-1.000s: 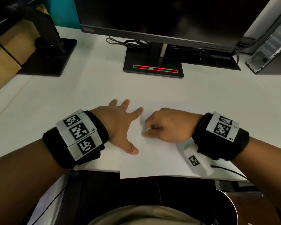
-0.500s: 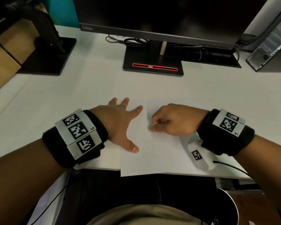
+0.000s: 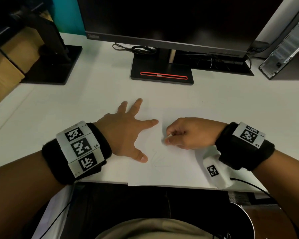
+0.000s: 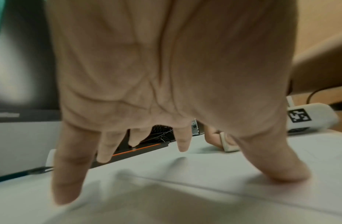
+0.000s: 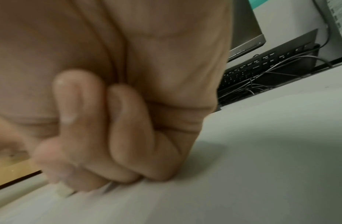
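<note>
1. Surface [image 3: 76,135]: white, with a dark monitor [image 3: 162,18] on its stand at the far side. Work is at the near edge.
2. Sheet of paper [image 3: 171,173]: lies flat between the two hands, and its near edge juts slightly past the surface's edge. It sits where it did a second ago, so the hold-down is working.
3. Left hand [image 3: 123,133]: released and splayed flat, grasping nothing. The thumb presses on the sheet near its left edge. Whether all the other fingers rest on the sheet or on the surface beside it is unclear.
4. Right hand [image 3: 192,133]: clenched, with the fingertips pinching a small eraser. Over the last second it has drifted right and slightly toward the monitor, away from the left thumb. The right wrist view is smeared, so the hand is probably mid-stroke.
5. Eraser [image 4: 228,144]: a pale off-white block, with its lower end on the sheet and the rest hidden in the pinch.
6. Pencil marks [image 3: 158,159]: a faint grey scribble just right of the left thumb, nearer the person than the eraser.
   - The shift has left these marks uncovered and readable.
   - Judgement: rubbing-out is partly done, and the eraser needs to come back over this patch.
</note>
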A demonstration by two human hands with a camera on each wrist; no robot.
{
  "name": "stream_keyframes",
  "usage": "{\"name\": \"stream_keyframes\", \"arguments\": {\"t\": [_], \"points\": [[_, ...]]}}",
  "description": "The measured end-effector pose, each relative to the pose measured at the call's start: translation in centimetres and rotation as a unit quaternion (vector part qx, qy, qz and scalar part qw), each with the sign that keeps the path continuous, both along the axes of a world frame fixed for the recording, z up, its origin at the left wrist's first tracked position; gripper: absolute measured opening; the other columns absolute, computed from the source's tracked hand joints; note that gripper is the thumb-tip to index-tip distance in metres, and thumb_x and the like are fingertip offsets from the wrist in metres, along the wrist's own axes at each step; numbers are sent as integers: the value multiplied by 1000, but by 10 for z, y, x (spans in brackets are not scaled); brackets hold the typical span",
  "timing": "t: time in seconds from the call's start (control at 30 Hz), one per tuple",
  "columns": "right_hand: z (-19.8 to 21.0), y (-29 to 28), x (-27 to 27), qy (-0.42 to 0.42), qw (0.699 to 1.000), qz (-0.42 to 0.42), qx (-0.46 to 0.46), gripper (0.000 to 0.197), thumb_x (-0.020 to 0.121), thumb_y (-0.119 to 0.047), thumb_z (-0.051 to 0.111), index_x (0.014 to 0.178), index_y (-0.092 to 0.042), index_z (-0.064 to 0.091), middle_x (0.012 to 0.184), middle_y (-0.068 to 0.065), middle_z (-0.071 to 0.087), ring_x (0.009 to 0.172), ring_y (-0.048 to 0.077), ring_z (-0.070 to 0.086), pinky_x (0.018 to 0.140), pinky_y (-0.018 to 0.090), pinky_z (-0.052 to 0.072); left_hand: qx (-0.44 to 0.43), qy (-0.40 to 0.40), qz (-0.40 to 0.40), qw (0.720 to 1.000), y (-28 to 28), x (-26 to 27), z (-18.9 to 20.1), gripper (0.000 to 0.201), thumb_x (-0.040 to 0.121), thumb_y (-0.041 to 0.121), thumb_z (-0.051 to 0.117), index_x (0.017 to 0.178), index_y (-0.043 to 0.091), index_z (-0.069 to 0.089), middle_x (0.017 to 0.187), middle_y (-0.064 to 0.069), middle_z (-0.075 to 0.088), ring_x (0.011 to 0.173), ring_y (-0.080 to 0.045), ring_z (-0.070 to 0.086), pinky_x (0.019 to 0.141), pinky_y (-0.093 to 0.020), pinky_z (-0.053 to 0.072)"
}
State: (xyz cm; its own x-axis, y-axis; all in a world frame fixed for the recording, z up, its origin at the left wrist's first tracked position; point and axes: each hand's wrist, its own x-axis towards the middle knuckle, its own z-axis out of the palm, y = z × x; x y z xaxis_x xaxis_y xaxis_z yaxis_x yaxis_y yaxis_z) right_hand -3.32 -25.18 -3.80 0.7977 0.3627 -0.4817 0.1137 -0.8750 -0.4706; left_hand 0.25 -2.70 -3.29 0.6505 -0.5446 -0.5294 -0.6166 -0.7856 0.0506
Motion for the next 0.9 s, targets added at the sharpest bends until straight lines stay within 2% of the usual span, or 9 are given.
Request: {"name": "stream_keyframes", "arguments": {"t": [0.07,0.13,0.3,0.37,0.5,0.6,0.7,0.8,0.9], "points": [[2,-7,2,10,1000,-24,7,40,98,-41,58,69,-15,53,53,-8,51,45,11,42,53,25,40,-7,3,-22,1000,-2,0,3,108,73,76,67,154,52,0,163,3,-27,152,-30,-18,112,-54,31],[3,-12,5,4,999,-38,4,40,98,-40,58,68,-16,53,54,-6,53,46,13,43,54,27,42,-2,29,-29,999,-2,0,4,111,74,76,67,156,47,-2,166,5,-17,153,-24,-14,119,-53,22],[-2,3,-7,-46,998,44,-30,40,101,-41,53,69,-18,51,59,-7,50,54,8,45,60,23,38,37,49,-51,997,2,-2,-7,143,53,87,71,152,44,-23,162,7,-31,149,-22,-26,121,-60,9],[-2,7,-11,-37,996,68,-34,39,101,-42,53,69,-19,53,58,-8,49,54,7,44,59,22,37,41,52,-51,997,2,-2,-8,145,51,88,71,150,44,-26,160,6,-34,148,-22,-29,120,-61,8],[2,-2,-1,-60,996,41,-41,41,100,-41,54,68,-16,51,60,-5,51,55,9,45,62,27,40,44,58,-49,996,1,-1,-7,145,52,88,70,149,44,-27,159,5,-36,148,-23,-30,120,-63,8],[-1,9,-10,-77,993,82,-31,34,101,-37,53,74,-15,58,59,-5,52,55,8,47,58,17,36,48,60,-47,996,0,-1,-8,145,52,88,70,149,45,-29,159,6,-37,148,-23,-30,120,-63,7],[-2,12,-16,-47,992,111,-31,33,101,-41,53,84,-15,65,57,-6,52,55,6,48,56,16,37,50,61,-47,996,0,-1,-8,145,52,88,70,148,45,-29,159,5,-37,147,-24,-31,119,-63,7],[0,4,-4,-64,994,79,-37,37,100,-41,55,78,-12,62,56,-5,50,54,8,46,56,20,34,50,63,-45,996,0,-2,-8,145,52,88,70,149,44,-29,159,5,-37,147,-24,-31,119,-63,7],[-3,11,-10,-75,992,100,-23,35,100,-38,55,77,-13,61,56,-5,51,55,8,48,55,18,35,51,63,-43,996,-1,-2,-7,145,52,88,70,149,45,-29,159,4,-37,147,-25,-31,119,-63,7]]}}
